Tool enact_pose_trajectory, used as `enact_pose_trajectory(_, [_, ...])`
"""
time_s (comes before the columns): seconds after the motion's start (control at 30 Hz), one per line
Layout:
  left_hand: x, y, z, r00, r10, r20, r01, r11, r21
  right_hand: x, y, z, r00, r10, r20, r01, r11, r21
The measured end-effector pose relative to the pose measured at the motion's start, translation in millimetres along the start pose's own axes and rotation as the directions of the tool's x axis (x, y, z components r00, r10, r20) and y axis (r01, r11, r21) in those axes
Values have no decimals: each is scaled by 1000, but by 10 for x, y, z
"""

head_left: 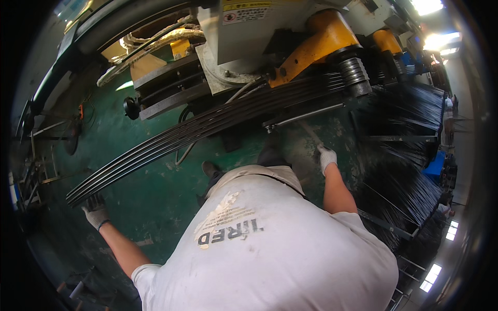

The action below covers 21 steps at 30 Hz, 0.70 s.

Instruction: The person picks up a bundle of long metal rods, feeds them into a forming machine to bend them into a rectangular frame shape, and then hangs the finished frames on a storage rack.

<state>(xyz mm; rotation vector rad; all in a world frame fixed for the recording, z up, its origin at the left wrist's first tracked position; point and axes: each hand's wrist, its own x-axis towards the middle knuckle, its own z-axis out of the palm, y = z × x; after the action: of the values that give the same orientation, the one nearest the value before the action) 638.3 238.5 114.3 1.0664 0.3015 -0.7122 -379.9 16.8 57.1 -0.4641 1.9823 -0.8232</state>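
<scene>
My left hand (96, 214), in a pale glove with darker fingers, is at the left end of a bundle of long dark metal tubes (155, 147). Its fingers are stretched out just beneath the tube ends; whether they touch the metal I cannot tell. The tubes run side by side, rising to the right and passing beneath the machine's orange arm (316, 46). Out to the right of my body, over the floor, is my right hand (327, 157) in a pale glove. Its fingers look curled in, and their inner side is hidden. Nearest to it is a thin metal rod (309, 114).
A grey machine housing (249, 39) stands ahead, with a ribbed metal cylinder (355, 72) under the orange arm. Racks piled with thin black rods (399, 119) stand on the right. A dark round knob (131, 108) sticks out at left. The floor (119, 171) is green and scuffed.
</scene>
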Motion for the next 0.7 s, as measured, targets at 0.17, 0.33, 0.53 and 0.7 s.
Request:
enact_pose_trajectory(0.17, [-761,-1954,833,999,-48,-21,50,990,129,727,141,-470,996,-66,-65,49,973,-226])
enact_pose_trajectory(0.33, [-1082,-4067,949,887,-120,447,-159,828,537,1798,-220,-887,959,246,143,-245,969,-25])
enact_pose_trajectory(0.53, [-3151,-5833,2784,763,-606,225,577,795,185,2572,-151,-1283,932,127,339,94,820,-565])
enact_pose_trajectory(0.7, [-3720,-6394,3211,726,-645,239,564,757,330,2425,-1435,-861,891,102,443,74,929,-362])
